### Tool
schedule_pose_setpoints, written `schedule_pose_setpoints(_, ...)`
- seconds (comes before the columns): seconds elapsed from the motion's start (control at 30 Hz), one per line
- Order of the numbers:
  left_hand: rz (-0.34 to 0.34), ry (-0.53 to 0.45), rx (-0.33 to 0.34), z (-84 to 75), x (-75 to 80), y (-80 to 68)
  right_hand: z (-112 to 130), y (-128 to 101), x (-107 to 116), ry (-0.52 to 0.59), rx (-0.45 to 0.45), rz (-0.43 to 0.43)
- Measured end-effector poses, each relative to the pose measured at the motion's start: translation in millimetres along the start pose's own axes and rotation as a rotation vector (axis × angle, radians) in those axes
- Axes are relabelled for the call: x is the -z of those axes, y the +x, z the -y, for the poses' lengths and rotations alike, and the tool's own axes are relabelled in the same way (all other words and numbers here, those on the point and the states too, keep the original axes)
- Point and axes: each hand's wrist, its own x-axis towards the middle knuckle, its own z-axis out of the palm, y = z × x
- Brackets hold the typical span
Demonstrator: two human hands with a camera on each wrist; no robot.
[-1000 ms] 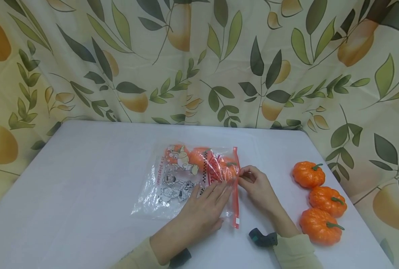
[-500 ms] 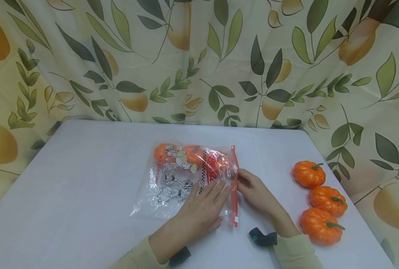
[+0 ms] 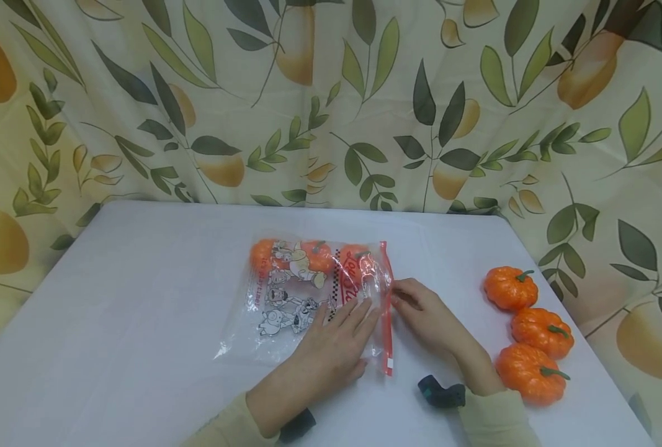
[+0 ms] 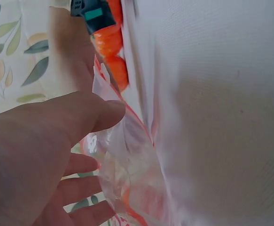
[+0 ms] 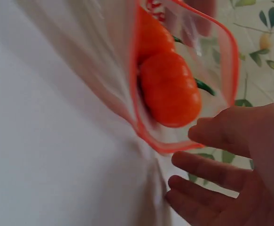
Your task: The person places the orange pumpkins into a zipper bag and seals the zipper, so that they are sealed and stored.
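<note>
Here the person is working on a clear printed zip bag that is lying flat near the middle of the white table, with its red zip strip on the right side. The left hand is resting flat on the bag, fingers straight and spread a little, pressing the film down. The right hand is sitting just beside the strip; its fingers are loosely bent toward the rim, and in the right wrist view they are reaching to the open mouth — I cannot tell if they are really pinching it. Small orange pumpkins are lying inside, at the far end of the bag.

I think the film is thin, soft and slippery, so it is bending and sliding under any push. The pumpkins look light and hard, and they are probably rolling easily inside. The stiffest part is the zip strip — that seems the best place for taking hold, while a flat palm is keeping the bag from slipping.

Three more pumpkins are standing in a row near the right edge.
</note>
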Motion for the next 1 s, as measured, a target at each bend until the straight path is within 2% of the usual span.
schedule_pose_setpoints(0.27,0.031,-0.007,0.013,0.1,-2.3,0.8,3.2,-9.2,33.4,-0.090,-0.036,-0.005)
schedule_pose_setpoints(0.53,0.141,-0.098,0.007,9.4,-0.2,-6.2,1.5,-38.1,73.7,-0.216,-0.062,-0.070)
schedule_pose_setpoints(0.63,0.130,-0.102,0.009,12.9,0.1,-8.9,-3.2,-49.7,84.3,-0.271,-0.083,-0.080)
schedule_pose_setpoints(0.73,0.103,-0.076,0.012,13.8,0.0,-10.5,-7.4,-57.2,90.9,-0.308,-0.131,-0.050)
schedule_pose_setpoints(1.0,0.067,0.002,0.019,10.3,-3.2,-12.4,-13.1,-65.7,104.2,-0.421,-0.319,0.055)
